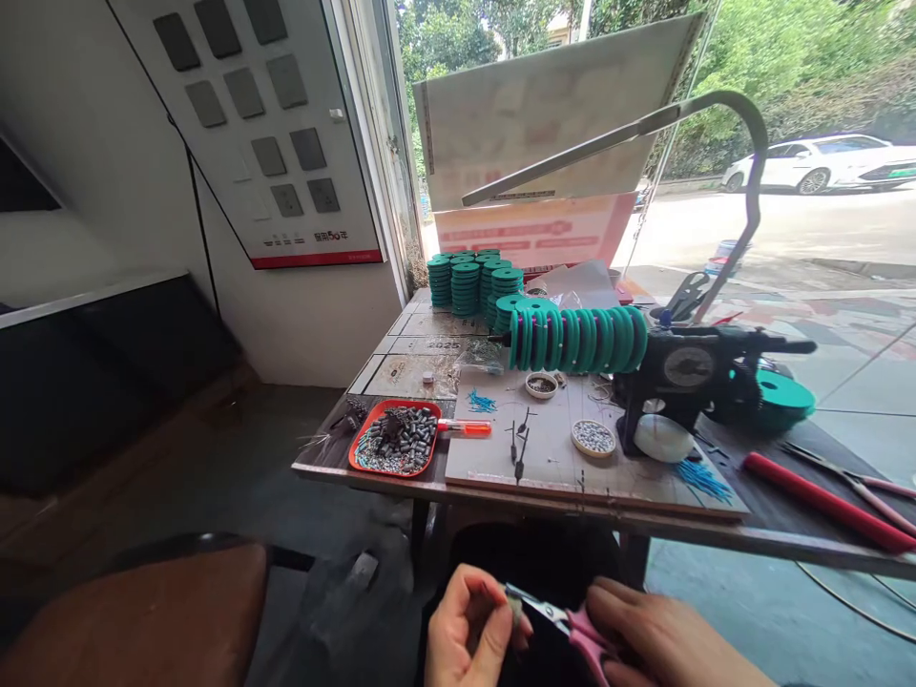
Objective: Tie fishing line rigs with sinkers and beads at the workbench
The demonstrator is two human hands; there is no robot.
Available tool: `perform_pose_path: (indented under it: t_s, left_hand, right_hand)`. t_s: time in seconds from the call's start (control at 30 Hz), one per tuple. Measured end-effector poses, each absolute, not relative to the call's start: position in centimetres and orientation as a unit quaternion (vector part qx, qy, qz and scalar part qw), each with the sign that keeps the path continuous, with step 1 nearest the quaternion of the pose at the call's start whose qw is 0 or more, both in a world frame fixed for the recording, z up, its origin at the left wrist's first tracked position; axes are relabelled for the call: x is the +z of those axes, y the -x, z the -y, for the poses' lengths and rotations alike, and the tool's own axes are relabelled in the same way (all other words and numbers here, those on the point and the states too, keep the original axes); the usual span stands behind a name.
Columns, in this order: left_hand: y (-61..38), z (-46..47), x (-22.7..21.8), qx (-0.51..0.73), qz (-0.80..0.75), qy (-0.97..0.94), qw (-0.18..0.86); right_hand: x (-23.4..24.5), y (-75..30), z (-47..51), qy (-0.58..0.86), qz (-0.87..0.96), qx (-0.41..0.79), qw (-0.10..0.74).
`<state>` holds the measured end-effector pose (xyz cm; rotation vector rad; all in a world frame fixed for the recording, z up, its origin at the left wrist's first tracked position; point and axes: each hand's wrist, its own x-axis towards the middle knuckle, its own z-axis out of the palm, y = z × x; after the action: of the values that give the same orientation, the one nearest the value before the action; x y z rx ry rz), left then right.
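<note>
At the bottom centre of the frame, a small grey piece (512,605) — too small to identify — is pinched between thumb and forefinger of the left hand (468,625), the fingers drawn narrow around it, while pink-handled small scissors or snips (565,625) are gripped in the closed right hand (648,634), the metal tip set against the piece. Both hands are held low, below the front edge of the dark wooden worktable (773,534) and apart from it. The piece is judged light, stiff and easily dropped; it would best be held by its sides, close to where the blades meet, with a gentle pinch. Across the middle of the frame, a row of teal plastic spools (576,339) is seen threaded on the shaft of a black hand-cranked winding machine (687,377), with further stacks of teal spools (468,281) standing behind at the upper centre. A red oval tray of small grey metal parts (395,441) lies at the table's left end, an orange-capped pen (465,428) just beside it — and a round dish of silver beads (593,438) rests on the pale work board (558,458) near the machine. A long red rod (822,503) is laid at the right edge. A brown chair seat (143,611) fills the lower left corner.
</note>
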<state>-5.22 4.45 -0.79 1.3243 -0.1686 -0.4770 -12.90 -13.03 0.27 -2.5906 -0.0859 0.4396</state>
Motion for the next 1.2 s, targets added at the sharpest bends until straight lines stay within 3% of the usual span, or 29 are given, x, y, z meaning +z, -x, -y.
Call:
perform_pose_path:
  t_s: [0.3,0.83,1.2]
  left_hand:
    - [4.1,-5.4,-4.4,-0.239,0.173,-0.590,0.752]
    - [5.6,-4.1,0.5,-0.234,0.066,-0.599,0.763]
    - [4.4,-5.0,-3.6,-0.226,0.173,-0.578,0.764]
  right_hand:
    - [2.0,12.7,13.0,0.949,0.002,0.200,0.244]
    - [2.5,12.6,13.2,0.944,-0.003,0.211,0.254]
    - [-0.1,13.2,13.5,0.878,0.045,0.168,0.446]
